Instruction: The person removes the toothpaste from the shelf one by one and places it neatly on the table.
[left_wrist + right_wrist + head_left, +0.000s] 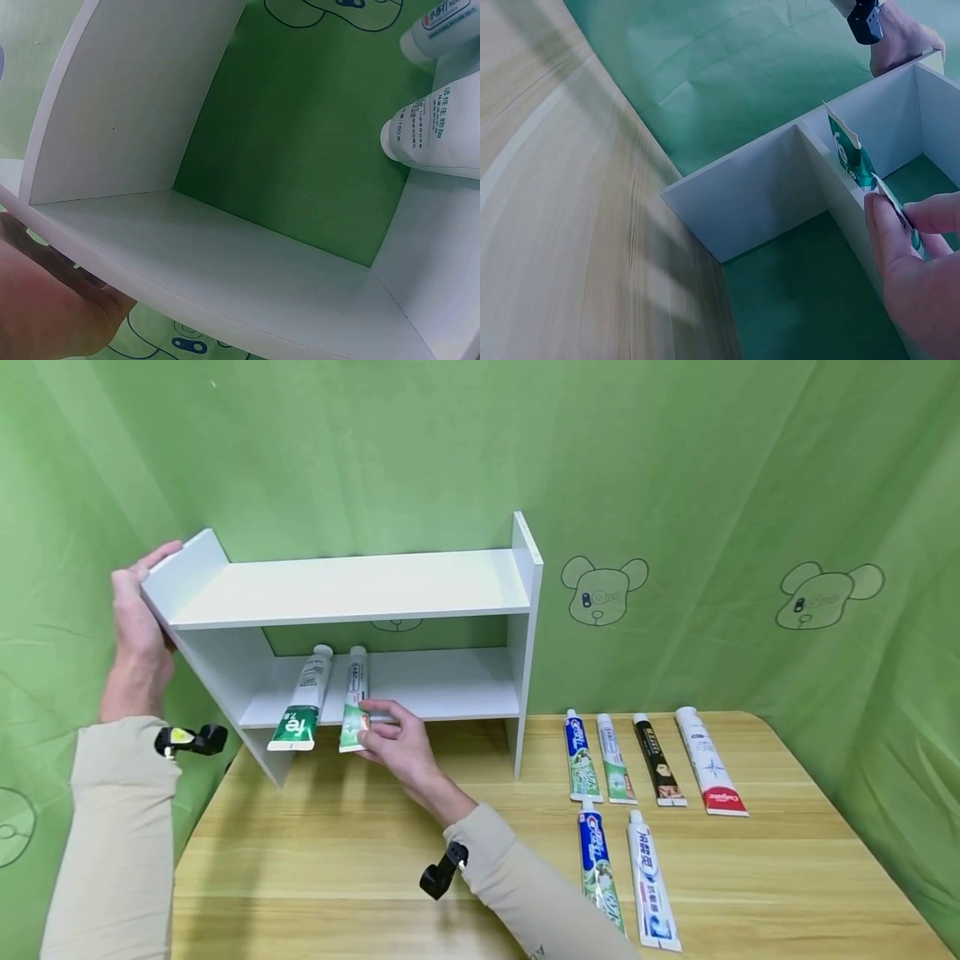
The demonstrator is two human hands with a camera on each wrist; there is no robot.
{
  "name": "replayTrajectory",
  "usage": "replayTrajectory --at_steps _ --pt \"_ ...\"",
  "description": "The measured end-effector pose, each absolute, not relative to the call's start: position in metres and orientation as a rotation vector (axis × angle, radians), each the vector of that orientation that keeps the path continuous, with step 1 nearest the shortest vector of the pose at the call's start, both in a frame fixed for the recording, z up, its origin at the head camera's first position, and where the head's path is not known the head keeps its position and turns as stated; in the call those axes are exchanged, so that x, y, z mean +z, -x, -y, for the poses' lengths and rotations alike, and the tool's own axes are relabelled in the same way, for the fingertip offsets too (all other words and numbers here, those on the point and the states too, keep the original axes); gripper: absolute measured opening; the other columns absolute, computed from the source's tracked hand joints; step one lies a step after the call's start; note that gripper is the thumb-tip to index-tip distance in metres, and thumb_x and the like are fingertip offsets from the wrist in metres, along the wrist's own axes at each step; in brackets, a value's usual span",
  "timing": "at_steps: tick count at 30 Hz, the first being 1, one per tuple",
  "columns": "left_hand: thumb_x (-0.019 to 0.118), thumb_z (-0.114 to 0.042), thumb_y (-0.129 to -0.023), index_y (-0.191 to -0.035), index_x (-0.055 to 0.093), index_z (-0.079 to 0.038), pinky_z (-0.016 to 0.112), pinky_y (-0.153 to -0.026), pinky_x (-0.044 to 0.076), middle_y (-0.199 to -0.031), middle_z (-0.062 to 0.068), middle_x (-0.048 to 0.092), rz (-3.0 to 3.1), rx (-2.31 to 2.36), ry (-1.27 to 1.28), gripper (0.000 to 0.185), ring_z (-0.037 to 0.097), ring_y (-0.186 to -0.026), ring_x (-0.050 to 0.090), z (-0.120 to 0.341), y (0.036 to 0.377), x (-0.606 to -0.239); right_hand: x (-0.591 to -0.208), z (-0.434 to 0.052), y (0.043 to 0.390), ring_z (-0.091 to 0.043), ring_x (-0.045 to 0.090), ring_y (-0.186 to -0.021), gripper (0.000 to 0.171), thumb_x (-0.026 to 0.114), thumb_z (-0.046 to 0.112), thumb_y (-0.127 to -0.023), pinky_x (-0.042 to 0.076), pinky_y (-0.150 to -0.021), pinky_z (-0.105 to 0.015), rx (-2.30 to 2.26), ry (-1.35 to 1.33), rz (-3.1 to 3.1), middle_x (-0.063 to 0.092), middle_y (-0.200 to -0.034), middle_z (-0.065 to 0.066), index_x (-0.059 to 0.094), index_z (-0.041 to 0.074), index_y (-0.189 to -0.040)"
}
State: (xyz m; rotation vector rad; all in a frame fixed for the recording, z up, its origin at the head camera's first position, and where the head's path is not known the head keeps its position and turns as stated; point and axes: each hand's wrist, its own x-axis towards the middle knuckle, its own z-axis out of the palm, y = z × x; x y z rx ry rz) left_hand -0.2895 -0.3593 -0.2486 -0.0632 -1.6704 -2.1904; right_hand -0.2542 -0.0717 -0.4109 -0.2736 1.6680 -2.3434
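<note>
A white two-tier shelf [352, 589] stands at the table's back left. My left hand [138, 618] grips its upper left side panel, seen from below as the shelf [187, 255] in the left wrist view. Two toothpaste tubes lie on the lower board: a white and green one [303, 702] and a slimmer one [354, 700] beside it. My right hand [393, 739] pinches the flat end of the slimmer tube [896, 210]. The other tube [851, 154] lies just beyond it, and both tubes' caps [420, 135] show in the left wrist view.
Several more toothpaste tubes lie in two rows on the wooden table [337, 852] at the right, among them a black one [658, 760] and a white and red one [711, 764]. Green cloth [712, 485] hangs behind and around the table.
</note>
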Motion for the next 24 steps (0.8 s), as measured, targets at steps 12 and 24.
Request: replayTrajectory --at_steps 12,24 --pt "0.030 -0.036 -0.107 -0.143 0.057 -0.020 0.022 -0.066 0.051 -0.125 0.004 0.064 1.683 -2.190 0.057 0.048 0.014 -0.091 0.062 0.356 0.290 -0.247 -0.417 0.063 0.250 -0.027 0.072 -0.099 0.051 0.064 -0.011 -0.089 0.061 -0.084 -0.036 -2.302 0.306 -1.681 0.073 -0.115 -0.013 0.068 0.016 -0.132" --pt "0.030 -0.036 -0.108 -0.143 0.057 -0.019 0.022 -0.066 0.051 -0.125 0.004 0.064 1.658 -2.206 0.063 0.048 0.014 -0.090 0.062 0.356 0.291 -0.248 -0.427 0.060 0.243 -0.027 0.073 -0.099 0.055 0.064 -0.011 -0.087 0.061 -0.083 -0.038 -2.267 0.385 -1.674 0.073 -0.117 -0.013 0.067 0.018 -0.133"
